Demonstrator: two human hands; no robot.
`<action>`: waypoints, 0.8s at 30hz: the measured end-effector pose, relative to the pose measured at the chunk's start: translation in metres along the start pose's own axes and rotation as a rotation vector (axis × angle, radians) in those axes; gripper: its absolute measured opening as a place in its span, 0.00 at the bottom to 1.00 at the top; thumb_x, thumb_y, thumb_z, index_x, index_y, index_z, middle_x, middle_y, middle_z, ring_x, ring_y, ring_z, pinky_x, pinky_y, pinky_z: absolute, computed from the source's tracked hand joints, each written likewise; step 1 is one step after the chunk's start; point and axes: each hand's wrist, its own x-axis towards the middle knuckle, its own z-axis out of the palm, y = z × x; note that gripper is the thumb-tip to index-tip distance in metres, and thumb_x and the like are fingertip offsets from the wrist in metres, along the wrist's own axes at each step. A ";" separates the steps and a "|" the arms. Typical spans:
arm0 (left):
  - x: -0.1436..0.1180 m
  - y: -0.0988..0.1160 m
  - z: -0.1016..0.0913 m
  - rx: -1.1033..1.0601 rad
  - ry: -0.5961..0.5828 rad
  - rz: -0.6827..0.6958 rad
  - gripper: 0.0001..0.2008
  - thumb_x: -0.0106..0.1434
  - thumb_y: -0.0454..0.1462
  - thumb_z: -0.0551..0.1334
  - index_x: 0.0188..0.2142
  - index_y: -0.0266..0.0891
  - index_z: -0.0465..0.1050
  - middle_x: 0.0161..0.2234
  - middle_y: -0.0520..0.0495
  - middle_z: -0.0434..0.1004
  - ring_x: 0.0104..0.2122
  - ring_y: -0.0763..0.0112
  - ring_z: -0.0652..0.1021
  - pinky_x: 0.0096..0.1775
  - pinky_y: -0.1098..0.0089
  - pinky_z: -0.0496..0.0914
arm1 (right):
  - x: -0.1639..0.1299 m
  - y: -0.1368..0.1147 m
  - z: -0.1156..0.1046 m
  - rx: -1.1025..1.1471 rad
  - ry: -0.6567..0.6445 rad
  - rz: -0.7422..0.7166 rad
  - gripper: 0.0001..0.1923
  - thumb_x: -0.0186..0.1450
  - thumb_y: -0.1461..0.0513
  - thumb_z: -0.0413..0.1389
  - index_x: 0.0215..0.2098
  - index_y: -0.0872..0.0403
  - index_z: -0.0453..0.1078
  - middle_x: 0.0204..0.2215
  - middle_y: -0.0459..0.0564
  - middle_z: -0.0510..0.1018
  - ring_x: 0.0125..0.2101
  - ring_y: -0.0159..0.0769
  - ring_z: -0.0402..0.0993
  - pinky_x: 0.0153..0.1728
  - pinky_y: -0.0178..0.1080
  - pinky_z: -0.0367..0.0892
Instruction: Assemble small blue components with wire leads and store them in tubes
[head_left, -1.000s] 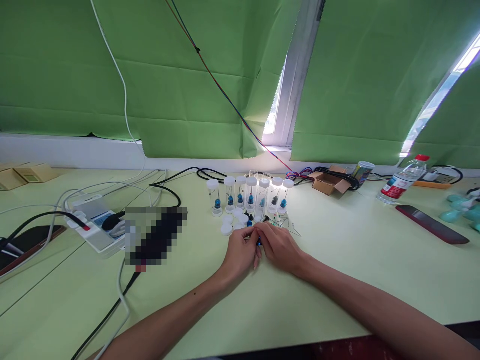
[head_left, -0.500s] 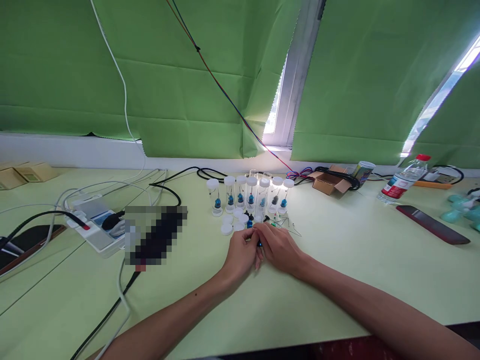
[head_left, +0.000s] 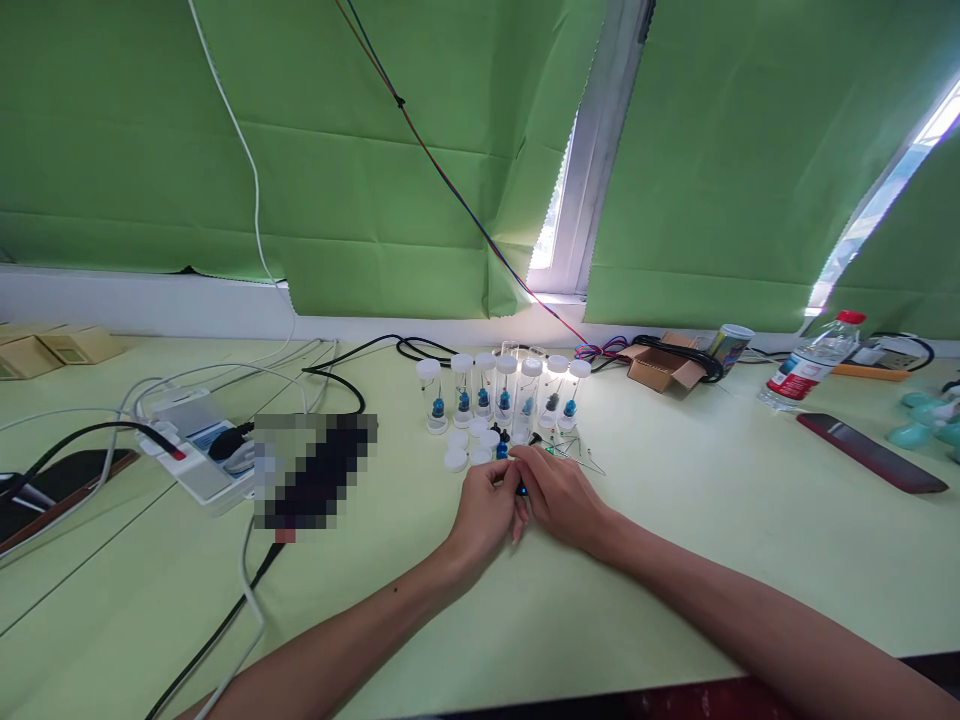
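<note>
My left hand and my right hand meet at mid-table, fingertips pinched together around a small blue part that shows between them. Just beyond the fingers lie several loose white caps and thin wire pins. Behind those stands a row of clear capped tubes, each with a blue or dark piece inside. Whether the part is gripped by one hand or both is hidden by the fingers.
A white power strip with plugged cables lies left, beside a blurred dark object. A black cable runs toward the near edge. At right are a cardboard box, a water bottle and a dark phone.
The hands stay together on the small blue part with only slight finger movement. The view has shifted a little to the left.
</note>
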 end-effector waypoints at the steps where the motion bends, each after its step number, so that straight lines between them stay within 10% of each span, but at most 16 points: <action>1: 0.000 0.000 0.000 -0.001 0.001 0.000 0.21 0.63 0.50 0.56 0.20 0.38 0.63 0.12 0.55 0.65 0.08 0.78 0.64 0.15 0.75 0.54 | 0.000 0.000 0.000 0.002 -0.003 0.002 0.11 0.68 0.70 0.43 0.45 0.55 0.62 0.29 0.49 0.73 0.26 0.34 0.68 0.26 0.35 0.59; 24: 0.000 -0.003 -0.001 0.000 -0.005 0.015 0.22 0.64 0.51 0.55 0.22 0.37 0.64 0.12 0.55 0.64 0.08 0.79 0.64 0.14 0.76 0.54 | 0.002 -0.002 -0.001 0.085 0.034 0.049 0.11 0.69 0.69 0.42 0.45 0.55 0.63 0.32 0.52 0.75 0.29 0.35 0.72 0.29 0.35 0.65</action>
